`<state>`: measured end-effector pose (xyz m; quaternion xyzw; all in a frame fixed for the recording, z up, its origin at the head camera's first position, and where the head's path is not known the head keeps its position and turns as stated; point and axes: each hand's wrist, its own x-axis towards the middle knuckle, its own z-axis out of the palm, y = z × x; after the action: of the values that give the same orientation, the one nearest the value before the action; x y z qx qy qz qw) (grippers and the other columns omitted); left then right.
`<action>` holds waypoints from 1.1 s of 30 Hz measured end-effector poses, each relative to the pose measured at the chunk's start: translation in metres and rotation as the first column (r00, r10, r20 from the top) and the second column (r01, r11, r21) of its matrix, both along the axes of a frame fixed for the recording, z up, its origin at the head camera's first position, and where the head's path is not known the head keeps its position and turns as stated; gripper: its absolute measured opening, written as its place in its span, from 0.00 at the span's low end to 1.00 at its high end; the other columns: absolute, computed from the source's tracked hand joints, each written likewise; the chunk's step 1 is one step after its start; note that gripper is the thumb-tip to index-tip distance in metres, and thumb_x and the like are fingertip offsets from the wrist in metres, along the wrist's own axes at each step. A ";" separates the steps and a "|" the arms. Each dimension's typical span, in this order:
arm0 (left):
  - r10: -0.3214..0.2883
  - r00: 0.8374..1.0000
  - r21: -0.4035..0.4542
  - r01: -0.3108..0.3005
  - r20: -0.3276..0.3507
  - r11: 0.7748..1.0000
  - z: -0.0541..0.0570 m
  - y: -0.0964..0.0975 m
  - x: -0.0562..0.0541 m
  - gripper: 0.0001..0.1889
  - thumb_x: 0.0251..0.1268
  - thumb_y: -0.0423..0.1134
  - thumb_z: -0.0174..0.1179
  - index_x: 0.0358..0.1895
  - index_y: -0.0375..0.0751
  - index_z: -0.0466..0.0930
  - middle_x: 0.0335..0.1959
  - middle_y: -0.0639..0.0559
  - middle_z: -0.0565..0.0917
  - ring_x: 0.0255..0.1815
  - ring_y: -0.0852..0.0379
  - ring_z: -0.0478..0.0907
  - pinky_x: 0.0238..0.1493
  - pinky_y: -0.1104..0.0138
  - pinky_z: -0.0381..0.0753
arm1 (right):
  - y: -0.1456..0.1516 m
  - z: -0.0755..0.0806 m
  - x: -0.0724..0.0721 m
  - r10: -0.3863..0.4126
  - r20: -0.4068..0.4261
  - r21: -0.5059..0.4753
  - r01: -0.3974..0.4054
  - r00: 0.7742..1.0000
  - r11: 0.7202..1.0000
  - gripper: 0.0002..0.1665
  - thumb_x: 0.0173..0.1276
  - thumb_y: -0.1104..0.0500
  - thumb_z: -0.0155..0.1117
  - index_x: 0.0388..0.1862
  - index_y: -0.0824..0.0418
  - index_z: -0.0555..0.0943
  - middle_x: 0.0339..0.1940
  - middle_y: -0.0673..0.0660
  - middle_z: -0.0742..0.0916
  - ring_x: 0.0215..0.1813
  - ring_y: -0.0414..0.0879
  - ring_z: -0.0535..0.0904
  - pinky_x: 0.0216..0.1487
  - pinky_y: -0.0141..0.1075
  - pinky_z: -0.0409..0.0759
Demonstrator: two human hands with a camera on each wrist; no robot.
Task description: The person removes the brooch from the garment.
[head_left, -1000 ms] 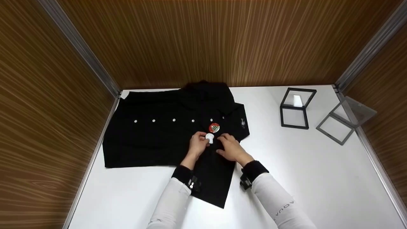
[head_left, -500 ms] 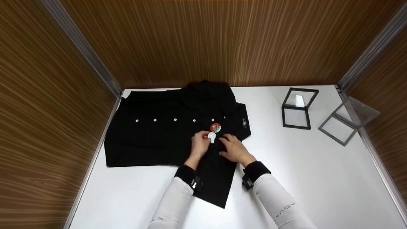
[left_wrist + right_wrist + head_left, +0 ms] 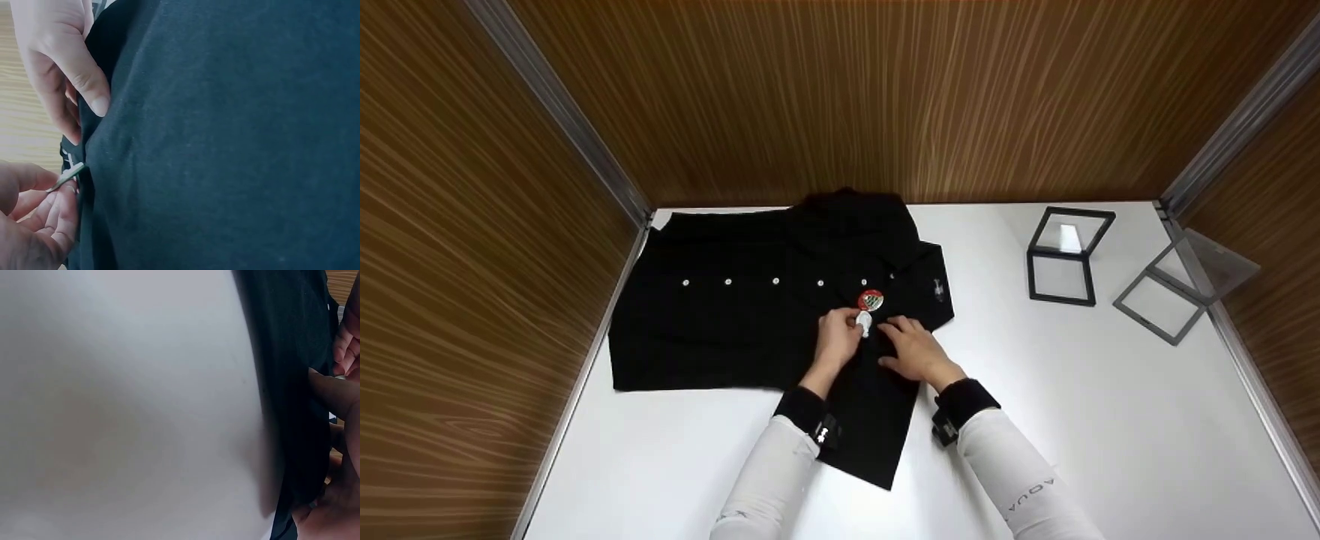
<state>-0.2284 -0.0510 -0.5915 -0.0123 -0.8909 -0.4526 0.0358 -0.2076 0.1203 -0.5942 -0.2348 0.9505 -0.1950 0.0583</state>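
Observation:
A black shirt (image 3: 720, 330) with a row of white buttons lies spread on the white table, one short sleeve (image 3: 866, 450) toward the near edge. My left hand (image 3: 838, 337) pinches a flat white disc with a short tab (image 3: 864, 324) over the chest. Seen edge-on in the left wrist view, the disc (image 3: 68, 175) is thin with a green edge. Just beyond it, a round red, white and green badge (image 3: 871, 301) sits on the shirt. My right hand (image 3: 916, 352) rests on the cloth beside the disc, fingers bent, thumb apart from them.
At the right stand two open hinged frames with clear windows, one black (image 3: 1061, 277) and one grey (image 3: 1162, 306). Wood-patterned walls (image 3: 840, 97) with metal corner strips enclose the white table (image 3: 1035, 420) at the back and both sides.
The white disc has tilted in my left hand's fingers and looks narrower. My right hand keeps its place on the shirt. The whole head view has shifted slightly.

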 end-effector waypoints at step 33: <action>0.053 0.996 -0.063 -0.049 0.065 0.997 0.004 -0.014 0.011 0.15 0.52 0.25 0.61 0.46 0.31 0.86 0.28 0.48 0.85 0.34 0.51 0.83 0.41 0.57 0.81 | 0.011 0.012 -0.003 -0.030 0.055 0.095 0.024 0.998 0.995 0.45 0.61 0.45 0.72 0.71 0.65 0.69 0.69 0.65 0.70 0.68 0.63 0.66 0.68 0.51 0.65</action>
<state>-0.2169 -0.0653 -0.5878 0.0247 -0.9051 -0.4241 0.0171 -0.2111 0.1312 -0.5820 -0.2134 0.9597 -0.1571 0.0933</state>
